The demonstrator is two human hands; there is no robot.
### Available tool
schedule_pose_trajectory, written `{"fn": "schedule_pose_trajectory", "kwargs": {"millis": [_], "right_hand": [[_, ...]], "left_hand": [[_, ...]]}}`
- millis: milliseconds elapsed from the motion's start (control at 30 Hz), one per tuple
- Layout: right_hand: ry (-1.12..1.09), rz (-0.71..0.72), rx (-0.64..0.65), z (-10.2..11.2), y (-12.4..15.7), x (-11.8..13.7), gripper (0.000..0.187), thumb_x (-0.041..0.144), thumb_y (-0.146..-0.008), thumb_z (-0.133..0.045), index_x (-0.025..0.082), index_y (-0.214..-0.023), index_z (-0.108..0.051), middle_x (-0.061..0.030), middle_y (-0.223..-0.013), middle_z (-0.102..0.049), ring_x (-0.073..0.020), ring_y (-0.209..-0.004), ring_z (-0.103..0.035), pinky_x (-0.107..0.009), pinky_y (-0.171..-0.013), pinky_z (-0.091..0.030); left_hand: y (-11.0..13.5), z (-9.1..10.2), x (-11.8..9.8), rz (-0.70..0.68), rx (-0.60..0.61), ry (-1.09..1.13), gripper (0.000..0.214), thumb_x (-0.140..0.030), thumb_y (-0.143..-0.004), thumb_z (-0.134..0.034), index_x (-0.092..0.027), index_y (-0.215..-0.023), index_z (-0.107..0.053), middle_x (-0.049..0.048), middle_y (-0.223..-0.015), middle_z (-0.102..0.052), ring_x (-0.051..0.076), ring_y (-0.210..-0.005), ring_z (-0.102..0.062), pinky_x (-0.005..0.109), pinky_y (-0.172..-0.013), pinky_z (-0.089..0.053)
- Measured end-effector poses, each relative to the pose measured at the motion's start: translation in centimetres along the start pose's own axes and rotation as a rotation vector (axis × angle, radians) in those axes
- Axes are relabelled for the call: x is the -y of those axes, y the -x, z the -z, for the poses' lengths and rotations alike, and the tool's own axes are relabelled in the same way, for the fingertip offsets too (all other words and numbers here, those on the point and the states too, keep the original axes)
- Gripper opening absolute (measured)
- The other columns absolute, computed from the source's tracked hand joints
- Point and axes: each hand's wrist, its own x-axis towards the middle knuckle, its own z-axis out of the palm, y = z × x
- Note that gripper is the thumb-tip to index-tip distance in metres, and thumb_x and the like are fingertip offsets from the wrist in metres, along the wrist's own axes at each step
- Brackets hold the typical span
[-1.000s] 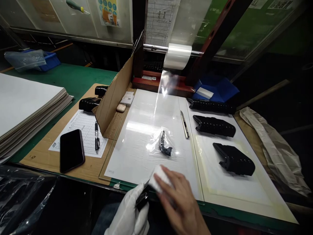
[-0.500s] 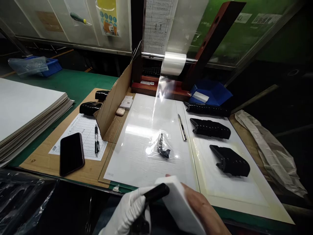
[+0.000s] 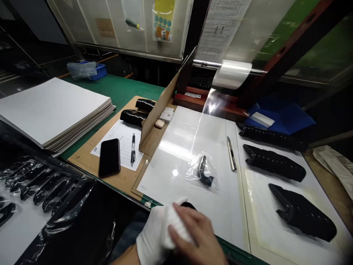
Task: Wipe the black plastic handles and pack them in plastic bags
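Observation:
My left hand (image 3: 151,230), in a white glove, is closed around a glossy black part (image 3: 190,206); only a dark end of that part shows. My bare right hand (image 3: 202,235) grips a soft white wiping pad (image 3: 178,229) and presses it over the part, against the gloved fingers. Most of the black part is hidden beneath pad and hands. Beyond them on the white worktop (image 3: 171,176) lies a small bent black piece in clear film (image 3: 204,176). A utility knife (image 3: 231,154) rests to its right.
Several black ribbed parts (image 3: 275,160) lie in a column at the right. Clear film hangs from a roll (image 3: 232,74) at the back. A cardboard divider (image 3: 160,106), phone (image 3: 109,157), pen (image 3: 133,149) and sheet stack (image 3: 60,110) stand left. Bagged black pieces (image 3: 52,187) sit lower left.
The view has swung left. My right hand has brought the white pad over onto the black part and gloved hand, covering most of the part, which showed more before.

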Motion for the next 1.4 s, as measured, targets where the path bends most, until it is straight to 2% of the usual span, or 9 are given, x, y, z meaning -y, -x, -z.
{"fn": "schedule_pose_trajectory", "kwargs": {"millis": [100, 233, 333, 467, 633, 967, 1133, 1267, 1400], "right_hand": [[0.075, 0.090, -0.047, -0.9, -0.2, -0.9, 0.043, 0.027, -0.101, -0.051, 0.040, -0.142, -0.054, -0.0044, -0.140, -0.061, -0.0256, -0.116, -0.062, -0.038, -0.088, -0.057], [0.094, 0.102, -0.077, -1.7, -0.6, -0.5, 0.043, 0.040, -0.101, -0.050, 0.039, -0.144, -0.052, -0.0055, -0.134, -0.064, -0.0276, -0.111, -0.063, -0.040, -0.084, -0.056], [0.085, 0.063, -0.086, -1.7, -1.0, 0.2, 0.046, 0.026, -0.103, -0.043, 0.039, -0.147, -0.047, -0.0056, -0.147, -0.054, -0.0277, -0.122, -0.058, -0.043, -0.090, -0.053], [0.189, 0.155, -0.078, -2.4, -1.2, 0.6, 0.050, 0.027, -0.099, -0.051, 0.042, -0.147, -0.046, -0.0043, -0.150, -0.052, -0.0312, -0.121, -0.059, -0.043, -0.084, -0.054], [0.305, 0.043, -0.156, -3.4, -1.4, 0.9, 0.053, 0.024, -0.101, -0.041, 0.033, -0.153, -0.039, -0.0086, -0.153, -0.047, -0.0324, -0.119, -0.060, -0.045, -0.082, -0.054], [0.328, -0.175, -0.161, -3.4, -1.6, 3.1, 0.049, 0.026, -0.104, -0.041, 0.039, -0.151, -0.040, -0.0071, -0.156, -0.043, -0.0332, -0.128, -0.053, -0.047, -0.087, -0.051], [0.158, -0.220, -0.180, -2.8, -1.3, 3.4, 0.050, 0.020, -0.102, -0.049, 0.033, -0.149, -0.045, -0.0110, -0.156, -0.041, -0.0328, -0.133, -0.047, -0.050, -0.094, -0.049], [-0.032, -0.256, -0.147, -2.3, -4.7, 3.2, 0.040, 0.027, -0.102, -0.048, 0.035, -0.140, -0.057, -0.0076, -0.156, -0.042, -0.0324, -0.138, -0.042, -0.056, -0.100, -0.049], [-0.331, -0.466, -0.046, -1.9, -12.6, 2.1, 0.042, 0.050, -0.100, -0.052, 0.032, -0.138, -0.059, -0.0066, -0.158, -0.039, -0.0303, -0.147, -0.031, -0.058, -0.112, -0.041]], "left_hand": [[0.3, 0.4, -0.2, -0.105, -0.009, -0.117, 0.021, -0.038, -0.087, -0.068, -0.022, -0.096, -0.078, 0.0070, -0.087, -0.076, 0.027, -0.088, -0.071, 0.034, -0.085, -0.056], [0.5, 0.9, 0.0, -0.170, -0.024, -0.169, 0.035, -0.040, -0.085, -0.069, -0.020, -0.114, -0.076, 0.0113, -0.097, -0.078, 0.030, -0.086, -0.072, 0.037, -0.074, -0.061], [0.6, 1.0, 0.8, -0.176, -0.059, -0.183, 0.039, -0.034, -0.093, -0.060, -0.021, -0.129, -0.069, 0.0105, -0.110, -0.076, 0.027, -0.094, -0.072, 0.038, -0.092, -0.057], [0.6, 1.2, 2.0, -0.176, -0.088, -0.214, 0.035, -0.035, -0.094, -0.059, -0.020, -0.123, -0.072, 0.0097, -0.105, -0.078, 0.027, -0.084, -0.074, 0.035, -0.076, -0.063], [1.0, 1.3, 3.0, -0.222, -0.165, -0.250, 0.043, -0.033, -0.095, -0.056, -0.015, -0.133, -0.065, 0.0132, -0.116, -0.076, 0.028, -0.101, -0.074, 0.037, -0.095, -0.059], [1.0, 1.7, 4.0, -0.396, -0.178, -0.315, 0.043, -0.026, -0.096, -0.053, -0.018, -0.138, -0.060, 0.0135, -0.126, -0.073, 0.026, -0.112, -0.072, 0.031, -0.100, -0.056], [1.4, 2.0, 3.9, -0.301, -0.258, -0.272, 0.041, -0.024, -0.096, -0.059, -0.026, -0.137, -0.062, 0.0081, -0.132, -0.070, 0.025, -0.121, -0.067, 0.030, -0.106, -0.052], [2.0, 2.6, 3.5, -0.325, -0.330, -0.223, 0.039, -0.024, -0.095, -0.063, -0.029, -0.133, -0.066, 0.0061, -0.131, -0.070, 0.026, -0.119, -0.068, 0.029, -0.103, -0.055], [2.8, 2.6, 2.3, -0.302, -0.462, -0.151, 0.034, -0.031, -0.091, -0.068, -0.029, -0.125, -0.071, 0.0032, -0.116, -0.078, 0.024, -0.108, -0.073, 0.024, -0.095, -0.058]]}}
